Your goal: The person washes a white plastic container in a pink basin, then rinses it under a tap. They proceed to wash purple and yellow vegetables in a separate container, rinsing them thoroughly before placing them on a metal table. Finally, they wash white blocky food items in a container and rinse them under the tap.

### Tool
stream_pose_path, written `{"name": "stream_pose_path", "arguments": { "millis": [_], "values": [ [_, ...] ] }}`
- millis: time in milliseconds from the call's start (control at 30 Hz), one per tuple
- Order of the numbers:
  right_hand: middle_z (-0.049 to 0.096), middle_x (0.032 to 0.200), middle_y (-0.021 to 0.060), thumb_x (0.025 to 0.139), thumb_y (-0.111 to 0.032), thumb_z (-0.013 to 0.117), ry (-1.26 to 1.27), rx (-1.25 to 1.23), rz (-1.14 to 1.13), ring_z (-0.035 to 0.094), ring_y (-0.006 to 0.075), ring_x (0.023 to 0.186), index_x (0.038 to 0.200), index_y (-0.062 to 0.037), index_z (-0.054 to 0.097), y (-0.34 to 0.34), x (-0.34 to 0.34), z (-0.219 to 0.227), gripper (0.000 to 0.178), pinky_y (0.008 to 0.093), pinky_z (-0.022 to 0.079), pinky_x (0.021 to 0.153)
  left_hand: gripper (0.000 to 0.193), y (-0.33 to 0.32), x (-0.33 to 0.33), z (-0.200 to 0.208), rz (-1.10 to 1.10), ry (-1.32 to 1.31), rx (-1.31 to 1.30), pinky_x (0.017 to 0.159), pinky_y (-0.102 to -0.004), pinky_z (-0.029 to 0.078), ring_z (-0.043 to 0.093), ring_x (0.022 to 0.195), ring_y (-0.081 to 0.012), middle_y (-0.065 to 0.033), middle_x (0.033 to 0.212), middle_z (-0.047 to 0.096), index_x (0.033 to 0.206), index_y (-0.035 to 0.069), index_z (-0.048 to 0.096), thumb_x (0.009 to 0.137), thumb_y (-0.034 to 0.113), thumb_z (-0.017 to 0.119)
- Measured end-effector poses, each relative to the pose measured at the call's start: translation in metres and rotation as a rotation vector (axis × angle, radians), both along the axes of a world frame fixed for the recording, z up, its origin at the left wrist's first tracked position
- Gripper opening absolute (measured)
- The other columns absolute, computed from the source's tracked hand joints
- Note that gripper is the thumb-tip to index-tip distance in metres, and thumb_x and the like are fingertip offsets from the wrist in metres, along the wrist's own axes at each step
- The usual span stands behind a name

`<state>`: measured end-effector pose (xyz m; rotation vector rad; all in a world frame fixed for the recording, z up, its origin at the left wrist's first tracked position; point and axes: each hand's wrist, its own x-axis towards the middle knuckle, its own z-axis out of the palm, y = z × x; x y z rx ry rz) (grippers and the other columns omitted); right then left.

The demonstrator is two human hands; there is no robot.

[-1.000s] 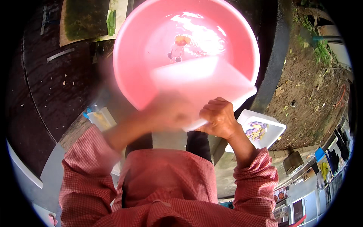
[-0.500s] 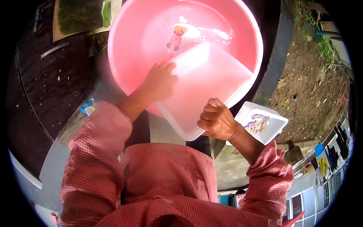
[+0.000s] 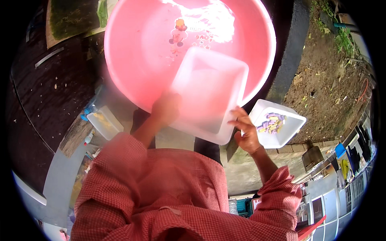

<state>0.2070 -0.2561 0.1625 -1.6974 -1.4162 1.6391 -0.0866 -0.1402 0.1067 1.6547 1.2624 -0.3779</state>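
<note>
Tilted over the near side of a large pink basin (image 3: 132, 76) is a rectangular white plastic tub (image 3: 209, 90); its inside looks pinkish. My left hand (image 3: 167, 107) grips the tub's left side, slightly blurred, with its fingertips partly lost in glare. At the opposite side, my right hand (image 3: 246, 130) has its bent fingers against the tub's right rim and its thumb lower down. Water glints in the basin, whose floor bears a printed cartoon figure (image 3: 179, 34). Just right of my right hand stands a white container (image 3: 295, 122) with small purple and yellow pieces (image 3: 271, 123).
A translucent box (image 3: 105, 122) with something yellowish in it sits left of my left forearm, beside a small bottle (image 3: 89, 137). Bare soil (image 3: 321, 100) lies past a dark kerb (image 3: 291, 52) on the right. Dark ground (image 3: 40, 92) spreads to the left.
The tub has turned and come back toward me, its inside now showing more. My right hand has shifted from its near corner to its right rim. The translucent box on the left has come into view.
</note>
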Motion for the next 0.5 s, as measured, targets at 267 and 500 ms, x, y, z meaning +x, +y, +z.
{"name": "stream_pose_path", "arguments": {
  "millis": [267,500],
  "values": [
    [0.062,0.078,0.0071,0.068,0.002,0.058,-0.255,-0.585,-0.578,0.059,0.0138,0.065,0.099,0.0048,0.058,-0.052,-0.043,-0.062,0.031,0.0261,0.049,0.056,0.037,-0.031,-0.014,0.036,0.074,-0.096,0.154,0.075,-0.0364,0.049,0.058,0.091,-0.0311,-0.0122,0.102,0.054,0.101,0.01,0.061,0.067,-0.003,0.062],
    [0.063,0.072,0.0206,0.068,-0.002,0.056,-0.193,-0.334,-0.653,0.064,0.033,0.065,0.096,0.0053,0.059,0.004,-0.075,-0.011,0.03,0.0373,0.05,0.062,0.032,0.096,0.058,0.002,0.329,-0.314,0.745,0.094,-0.0415,0.04,0.054,0.104,-0.0347,-0.0159,0.109,0.055,0.105,0.002,0.057,0.074,-0.001,0.056]
  ]
}}
